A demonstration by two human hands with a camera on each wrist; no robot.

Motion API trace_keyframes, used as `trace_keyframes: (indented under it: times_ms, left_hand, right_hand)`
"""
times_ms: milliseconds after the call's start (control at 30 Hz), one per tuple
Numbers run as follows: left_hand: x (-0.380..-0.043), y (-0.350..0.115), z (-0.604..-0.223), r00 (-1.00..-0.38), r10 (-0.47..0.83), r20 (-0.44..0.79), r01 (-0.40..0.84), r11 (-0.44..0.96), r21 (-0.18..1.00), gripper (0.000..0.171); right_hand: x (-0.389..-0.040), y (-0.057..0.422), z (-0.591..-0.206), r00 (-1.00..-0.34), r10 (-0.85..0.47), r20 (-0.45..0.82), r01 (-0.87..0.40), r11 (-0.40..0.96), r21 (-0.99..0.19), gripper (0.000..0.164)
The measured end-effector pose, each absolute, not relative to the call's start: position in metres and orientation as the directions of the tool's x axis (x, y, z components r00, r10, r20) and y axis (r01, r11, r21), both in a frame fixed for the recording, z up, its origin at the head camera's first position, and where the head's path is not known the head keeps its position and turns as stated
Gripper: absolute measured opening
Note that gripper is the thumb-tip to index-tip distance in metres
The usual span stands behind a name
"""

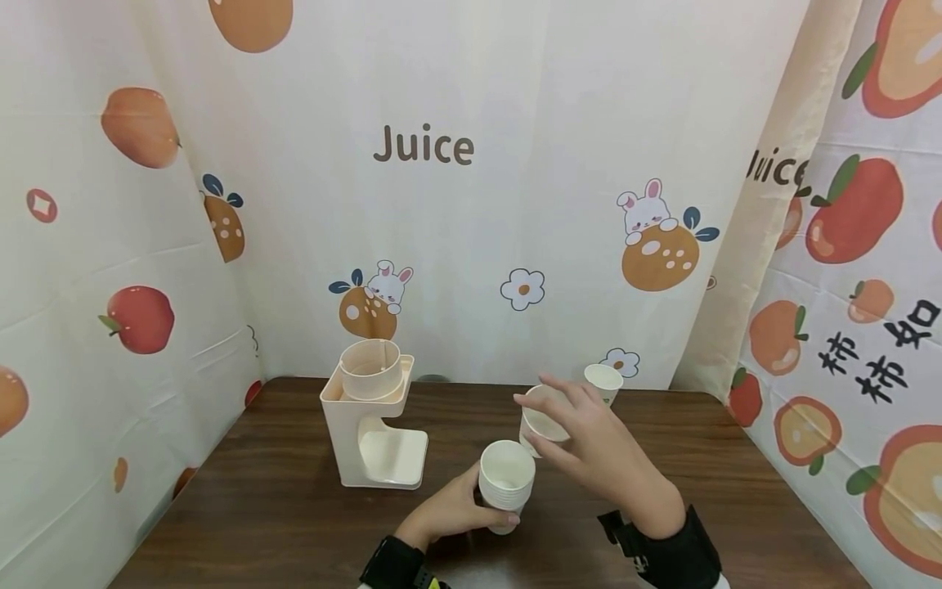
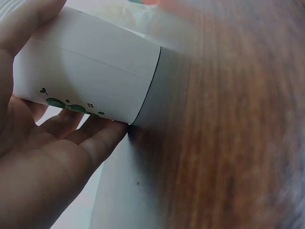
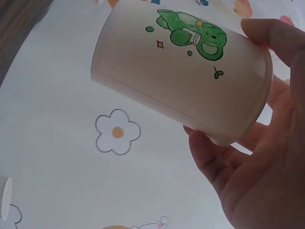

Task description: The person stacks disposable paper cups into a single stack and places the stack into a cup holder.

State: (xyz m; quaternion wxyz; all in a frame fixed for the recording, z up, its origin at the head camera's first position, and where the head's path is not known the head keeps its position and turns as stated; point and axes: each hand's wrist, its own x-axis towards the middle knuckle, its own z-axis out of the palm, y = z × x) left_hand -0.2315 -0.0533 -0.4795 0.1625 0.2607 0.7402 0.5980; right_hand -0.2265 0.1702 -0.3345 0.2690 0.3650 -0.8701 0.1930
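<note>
My left hand (image 1: 458,505) grips a stack of white paper cups (image 1: 506,481), the rims nested close together. Seen from the left wrist, the lowest cup (image 2: 90,62) has a green print, and fingers curl round its side. My right hand (image 1: 592,433) holds a single white paper cup (image 1: 540,421) near its rim, just behind and right of the stack. In the right wrist view this cup (image 3: 176,76) shows a green cartoon animal, with fingers and thumb on opposite sides of the rim. Another paper cup (image 1: 605,381) stands beyond the right hand.
A cream-coloured stand (image 1: 346,433) with a round container (image 1: 370,370) on top and a flat base (image 1: 397,458) is at the left on the dark wooden table (image 1: 257,491). Fruit-printed curtains (image 1: 471,213) close off the back and sides.
</note>
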Motion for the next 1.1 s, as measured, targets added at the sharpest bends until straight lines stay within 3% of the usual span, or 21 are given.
trace_keyframes:
  times_ms: [700,1100]
  left_hand:
    - [-0.232,-0.054,-0.480,-0.800,0.598,0.060,0.177,0.138,0.975,0.069]
    - [-0.231,-0.055,-0.479,-0.795,0.604,0.067,0.184,0.135,0.974,0.067]
  right_hand:
    - [-0.211,0.144,-0.338,-0.481,-0.634,0.606,-0.853,0.498,-0.156,0.043]
    - [-0.216,0.138,-0.361,-0.544,-0.653,0.527,-0.831,0.507,-0.230,0.040]
